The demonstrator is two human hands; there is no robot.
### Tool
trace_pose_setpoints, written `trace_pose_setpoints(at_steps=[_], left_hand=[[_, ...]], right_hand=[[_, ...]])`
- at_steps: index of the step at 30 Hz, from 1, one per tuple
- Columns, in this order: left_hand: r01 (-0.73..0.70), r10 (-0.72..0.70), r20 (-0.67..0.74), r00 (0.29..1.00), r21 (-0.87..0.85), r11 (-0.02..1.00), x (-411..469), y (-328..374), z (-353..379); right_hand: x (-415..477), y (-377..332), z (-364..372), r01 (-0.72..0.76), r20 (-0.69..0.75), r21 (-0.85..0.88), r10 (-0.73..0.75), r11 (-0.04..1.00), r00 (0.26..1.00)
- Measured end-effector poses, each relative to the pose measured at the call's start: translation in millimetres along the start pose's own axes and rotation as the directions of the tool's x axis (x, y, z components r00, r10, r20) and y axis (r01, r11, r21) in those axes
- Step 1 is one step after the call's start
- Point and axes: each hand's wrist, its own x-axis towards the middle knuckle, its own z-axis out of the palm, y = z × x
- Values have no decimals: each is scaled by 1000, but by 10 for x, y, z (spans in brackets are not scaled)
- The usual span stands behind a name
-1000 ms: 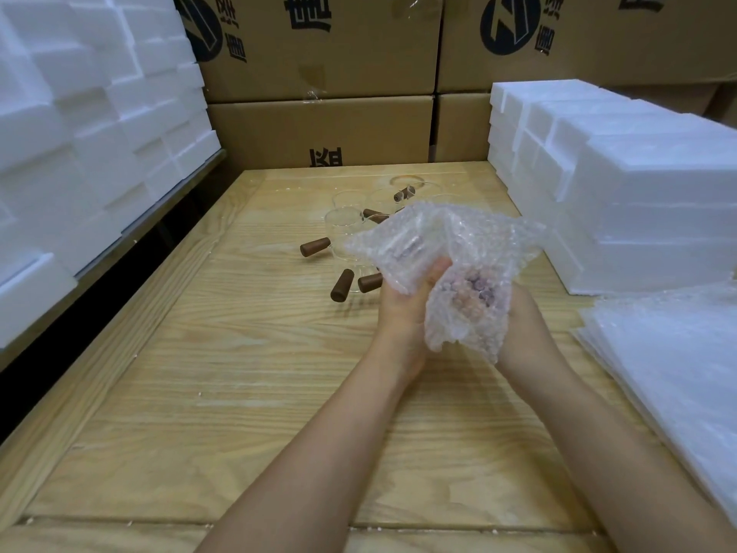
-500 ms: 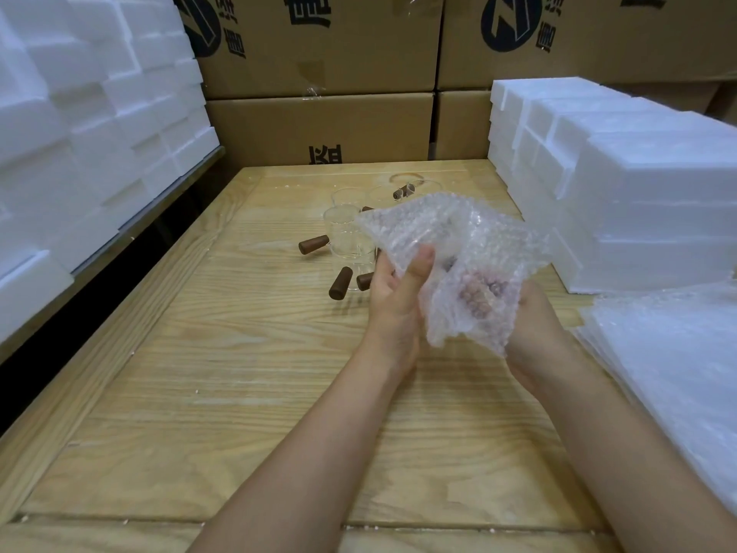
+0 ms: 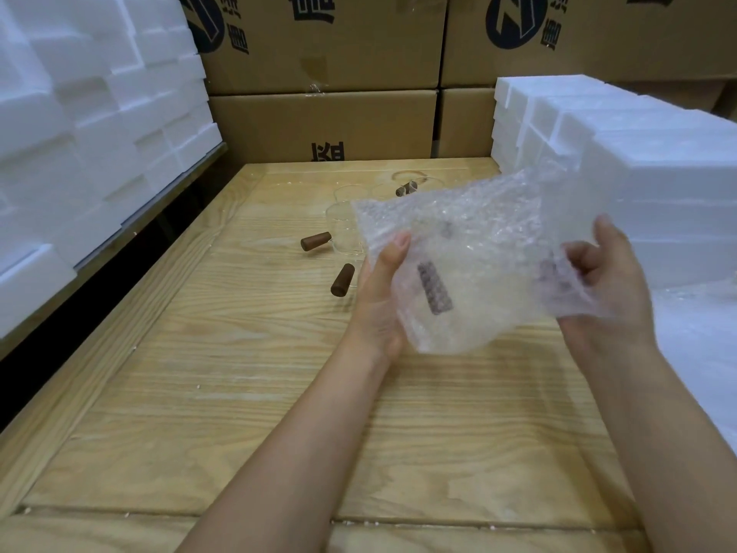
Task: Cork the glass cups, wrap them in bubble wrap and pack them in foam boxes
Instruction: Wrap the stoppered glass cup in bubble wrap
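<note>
- My left hand (image 3: 383, 297) grips the bubble wrap (image 3: 478, 241) at its left edge, with the thumb on the front and the fingers behind.
- My right hand (image 3: 610, 289) pinches the wrap's right edge with curled fingers.
- The wrap is stretched between my hands above the wooden table (image 3: 239, 393). A dark cork shape (image 3: 434, 289) shows through it, but the glass is too blurred to make out.
- Beyond my left hand lie loose corks (image 3: 343, 280) and clear glass cups (image 3: 339, 221).
- White foam boxes (image 3: 658, 173) stand just beyond my right hand.
</note>
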Motion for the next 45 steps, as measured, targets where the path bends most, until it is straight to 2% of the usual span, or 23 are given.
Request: trace_pose_setpoints(at_steps=[1,3,6,9,11,13,15,17,20,24,27,29,33,35,38,42,45], left_hand=[[-8,8,15,1000,20,1000,-11,1,3],[-34,34,8,999,48,998,-42,-9,24],[-62,63,-32,998,25,998,-77,-15,57],[-112,110,-63,992,-38,993,-78,-4,70],[-131,126,-78,989,-65,989,-72,-3,61],[-128,119,-103,988,-86,988,-76,-4,71],[-100,92,-125,988,-61,993,-71,-22,67],[-45,48,-159,986,24,999,-68,-39,61],[58,-22,-184,983,188,981,-85,-39,53],[133,-84,-130,988,440,888,-114,-65,-43],[149,-124,-82,989,557,817,-179,10,-141],[185,-166,-86,982,560,807,-219,72,-212],[285,-311,-14,950,442,850,-256,145,-281],[352,-375,-22,927,403,845,-254,149,-265],[330,-331,-73,941,424,843,-237,102,-272],[291,-263,-129,956,525,800,-214,41,-253],[224,-184,-129,974,607,762,-204,-31,-158]], right_hand=[[14,-27,-22,-45,29,169,41,985,999],[11,-43,-37,-61,81,383,32,922,996],[-23,54,-2,-60,91,491,18,869,996],[-49,183,30,-123,149,406,68,905,987],[-97,225,99,-110,248,269,41,957,968],[-116,295,165,46,310,47,-58,998,949],[-116,397,189,239,329,-108,-192,965,925],[-88,407,182,271,250,-106,-238,957,938],[-9,295,105,200,161,24,-201,979,966],[8,239,64,181,110,-19,-178,983,978],[-35,235,108,154,140,-8,-151,988,979],[-65,244,136,156,183,5,-154,988,971],[-109,294,176,177,219,-28,-166,984,961],[-135,318,188,161,242,-31,-149,987,959],[-172,331,204,159,311,-52,-135,986,941],[-212,347,220,153,387,-234,-53,960,920],[-207,398,228,297,426,-365,-125,882,896]])
